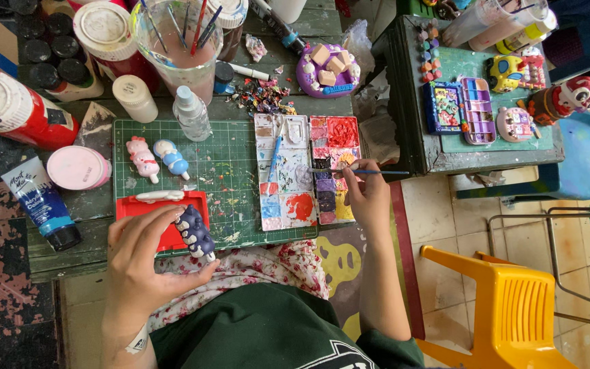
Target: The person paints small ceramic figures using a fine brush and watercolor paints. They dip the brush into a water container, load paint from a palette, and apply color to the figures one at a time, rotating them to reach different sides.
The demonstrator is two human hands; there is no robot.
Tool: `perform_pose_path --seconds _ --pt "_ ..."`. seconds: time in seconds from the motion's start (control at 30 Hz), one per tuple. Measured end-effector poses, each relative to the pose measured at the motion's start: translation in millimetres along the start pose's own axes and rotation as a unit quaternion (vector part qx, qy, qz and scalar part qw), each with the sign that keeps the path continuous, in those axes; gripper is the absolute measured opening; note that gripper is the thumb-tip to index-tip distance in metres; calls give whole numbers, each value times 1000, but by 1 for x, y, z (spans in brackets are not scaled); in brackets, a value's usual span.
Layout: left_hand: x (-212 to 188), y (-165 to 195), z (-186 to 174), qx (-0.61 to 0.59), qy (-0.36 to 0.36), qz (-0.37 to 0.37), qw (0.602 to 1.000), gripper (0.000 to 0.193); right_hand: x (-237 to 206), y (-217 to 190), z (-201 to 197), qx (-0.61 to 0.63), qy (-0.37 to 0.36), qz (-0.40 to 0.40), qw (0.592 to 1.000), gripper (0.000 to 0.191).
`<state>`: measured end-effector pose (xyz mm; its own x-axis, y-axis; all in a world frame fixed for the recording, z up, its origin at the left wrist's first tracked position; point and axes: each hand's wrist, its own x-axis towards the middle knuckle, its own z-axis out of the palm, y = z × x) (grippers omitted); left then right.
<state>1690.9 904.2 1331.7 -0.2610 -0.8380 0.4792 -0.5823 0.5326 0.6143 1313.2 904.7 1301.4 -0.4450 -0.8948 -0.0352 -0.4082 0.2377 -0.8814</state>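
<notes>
Head view: hands (146, 254) with figurine (195, 233), paintbrush (370, 171).

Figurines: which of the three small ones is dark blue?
The figurine held in the left hand, over the red tray. The other two lie on the green mat: one pink, one light blue.

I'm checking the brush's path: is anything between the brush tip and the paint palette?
Nothing visible. The right hand holds the paintbrush with its tip already over the paint palette; no object lies between them.
</notes>
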Motion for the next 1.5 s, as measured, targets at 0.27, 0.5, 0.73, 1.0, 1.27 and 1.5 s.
perform_pose_path --seconds 0.27,0.5,0.73,1.0,1.27,1.5 --pt "-1 -2 0 1 -3 -4 1000 81 3 0 -9 168 -53 -42 983 12" --pt "0 -2 -2 -6 -4 -5 1000 81 4 18 -11 59 -74 -5 995 10" --pt "0 -1 -2 -1 -7 -4 1000 81 10 33 -11 100 -97 -9 990 10" --pt "2 -2 -2 2 -10 -1 1000 80 11 36 -12 82 -94 -10 992 11" --pt "3 -1 0 -16 -5 1 1000 79 4 17 -14 -23 -66 -4 998 9" --pt "-2 -3 8 -35 41 -23 998 76 -26 -11 -26 49 -3 -117 992 8"
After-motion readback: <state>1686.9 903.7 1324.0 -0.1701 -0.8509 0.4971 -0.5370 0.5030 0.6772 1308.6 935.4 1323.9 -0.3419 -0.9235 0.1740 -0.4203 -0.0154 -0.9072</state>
